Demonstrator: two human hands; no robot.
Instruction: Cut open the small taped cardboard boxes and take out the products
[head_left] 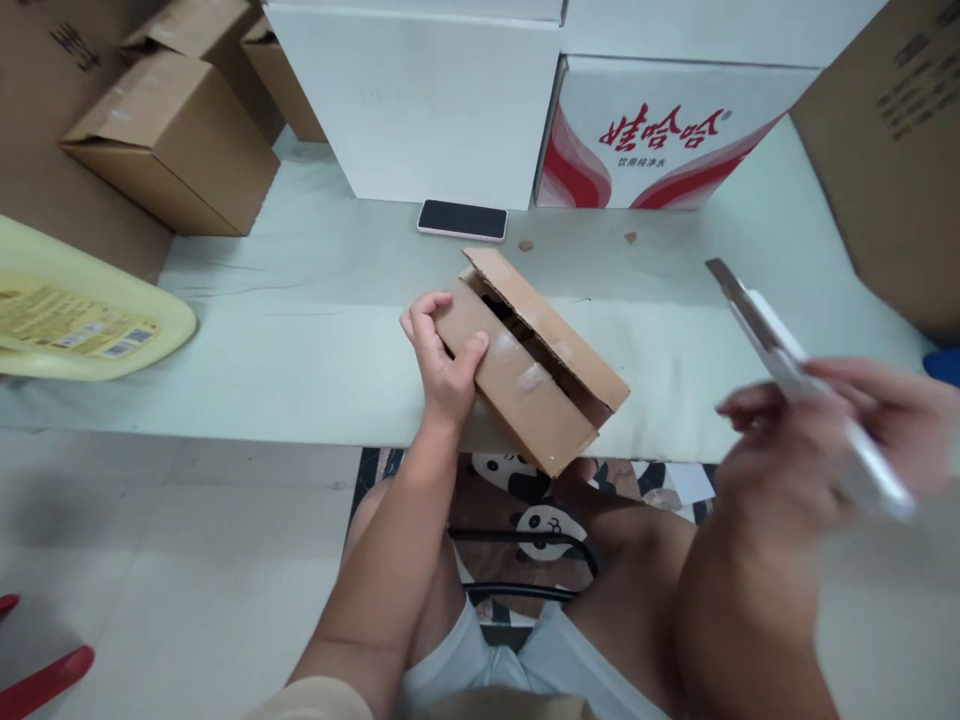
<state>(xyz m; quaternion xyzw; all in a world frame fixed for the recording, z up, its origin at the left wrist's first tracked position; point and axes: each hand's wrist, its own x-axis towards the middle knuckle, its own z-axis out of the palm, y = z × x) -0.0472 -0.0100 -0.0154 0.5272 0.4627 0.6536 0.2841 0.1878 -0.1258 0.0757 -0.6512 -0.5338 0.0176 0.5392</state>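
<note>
A small brown cardboard box is tilted at the front edge of the pale table, its top flap partly lifted along a dark gap. Bits of clear tape show on its upper face. My left hand grips the box at its left end, thumb on top and fingers over the far side. Off to the right, apart from the box, my right hand is closed round a white utility knife with its blade out, pointing up and left. This hand is blurred by motion.
A phone lies before stacked white cartons. Brown boxes stand at the back left, a yellow bottle at the left. A large carton borders the right. Two small scraps lie on the table.
</note>
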